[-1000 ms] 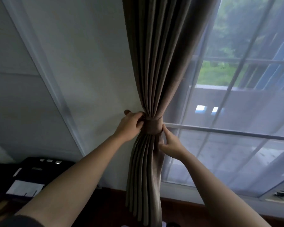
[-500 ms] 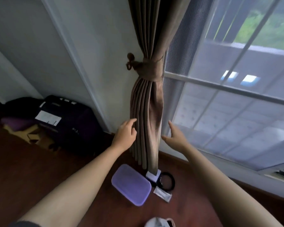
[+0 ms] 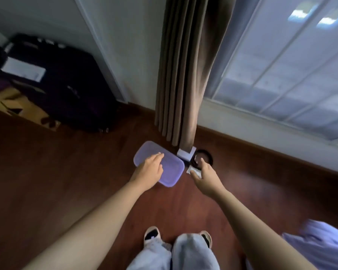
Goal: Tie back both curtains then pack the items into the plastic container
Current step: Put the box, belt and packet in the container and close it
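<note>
Both hands were open and holding nothing: the left hand [image 3: 149, 171] reached over the lidded purple container [image 3: 170, 168] on the wooden floor [image 3: 66, 172], the right hand [image 3: 206, 177] toward the white packet [image 3: 191, 169] beside a black loop [image 3: 203, 155] and white box [image 3: 185, 154]. With the lid on, nothing could go in, and the hanging curtain [image 3: 180, 84], partly covering the box, might snag a hasty grab.

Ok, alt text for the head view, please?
Both hands reach down toward the floor: the left hand over a purple-lidded plastic container, the right hand over a small white packet beside a black cord coil. A brown curtain hangs just behind.
</note>
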### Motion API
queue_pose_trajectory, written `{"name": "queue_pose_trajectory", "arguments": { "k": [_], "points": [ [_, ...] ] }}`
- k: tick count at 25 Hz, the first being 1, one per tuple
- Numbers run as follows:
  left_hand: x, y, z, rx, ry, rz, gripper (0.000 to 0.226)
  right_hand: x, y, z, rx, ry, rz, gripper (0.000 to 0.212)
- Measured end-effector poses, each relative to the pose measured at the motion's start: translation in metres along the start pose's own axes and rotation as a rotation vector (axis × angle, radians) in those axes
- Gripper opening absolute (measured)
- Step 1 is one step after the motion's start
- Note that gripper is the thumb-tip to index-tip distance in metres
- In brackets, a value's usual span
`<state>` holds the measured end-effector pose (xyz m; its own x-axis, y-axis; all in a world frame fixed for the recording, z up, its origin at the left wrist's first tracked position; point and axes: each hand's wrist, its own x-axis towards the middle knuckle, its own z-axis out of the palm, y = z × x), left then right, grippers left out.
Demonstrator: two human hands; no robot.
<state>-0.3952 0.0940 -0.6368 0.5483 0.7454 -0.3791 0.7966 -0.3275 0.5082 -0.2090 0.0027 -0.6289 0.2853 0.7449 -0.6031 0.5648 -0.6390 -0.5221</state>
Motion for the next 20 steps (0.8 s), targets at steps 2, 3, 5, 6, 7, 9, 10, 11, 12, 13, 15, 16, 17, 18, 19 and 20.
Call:
{"name": "queue_pose_trajectory", "arguments": {
  "k": [2,3,5,6,7,9,10,11,12,13,15,16,17,18,19,20],
  "points": [
    [0.014,-0.029,0.05,0.038,-0.019,-0.017,0.048,0.023,0.033,0.042,-0.01,0.007,0.032,0.068],
    [0.026,-0.043,0.076,0.038,-0.026,-0.028,0.048,0.038,0.05,0.064,-0.023,0.023,0.034,0.068],
    [0.055,-0.072,0.124,0.055,-0.02,-0.034,0.05,0.076,0.086,0.106,-0.063,0.044,-0.012,0.068],
    [0.07,-0.086,0.145,0.064,0.012,-0.035,0.05,0.095,0.102,0.124,-0.076,0.042,-0.033,0.068],
    [0.084,-0.104,0.171,0.07,0.056,-0.04,0.051,0.118,0.123,0.146,-0.08,0.038,-0.042,0.069],
    [0.112,-0.14,0.224,0.075,0.132,-0.063,0.051,0.166,0.165,0.19,-0.057,0.048,-0.039,0.072],
    [0.123,-0.159,0.252,0.091,0.132,-0.077,0.051,0.19,0.183,0.21,-0.012,0.062,-0.018,0.073],
    [0.133,-0.175,0.278,0.113,0.13,-0.085,0.05,0.211,0.2,0.23,0.052,0.076,0.006,0.075],
    [0.144,-0.192,0.304,0.15,0.131,-0.072,0.05,0.232,0.214,0.249,0.126,0.079,0.026,0.077],
    [0.154,-0.206,0.324,0.207,0.135,-0.04,0.05,0.25,0.225,0.265,0.195,0.065,0.046,0.079],
    [0.174,-0.231,0.351,0.273,0.18,-0.013,0.051,0.283,0.245,0.294,0.297,0.06,0.021,0.077],
    [0.185,-0.244,0.361,0.297,0.188,-0.015,0.052,0.298,0.255,0.305,0.339,0.078,-0.028,0.069],
    [0.197,-0.257,0.367,0.324,0.2,-0.006,0.052,0.311,0.261,0.314,0.387,0.102,-0.087,0.062],
    [0.207,-0.27,0.371,0.352,0.194,0.002,0.053,0.322,0.264,0.322,0.453,0.112,-0.122,0.059],
    [0.214,-0.279,0.374,0.368,0.181,0.013,0.054,0.328,0.266,0.329,0.535,0.1,-0.127,0.061],
    [0.218,-0.286,0.376,0.373,0.168,0.024,0.057,0.334,0.267,0.336,0.606,0.09,-0.118,0.066]
  ]
}}
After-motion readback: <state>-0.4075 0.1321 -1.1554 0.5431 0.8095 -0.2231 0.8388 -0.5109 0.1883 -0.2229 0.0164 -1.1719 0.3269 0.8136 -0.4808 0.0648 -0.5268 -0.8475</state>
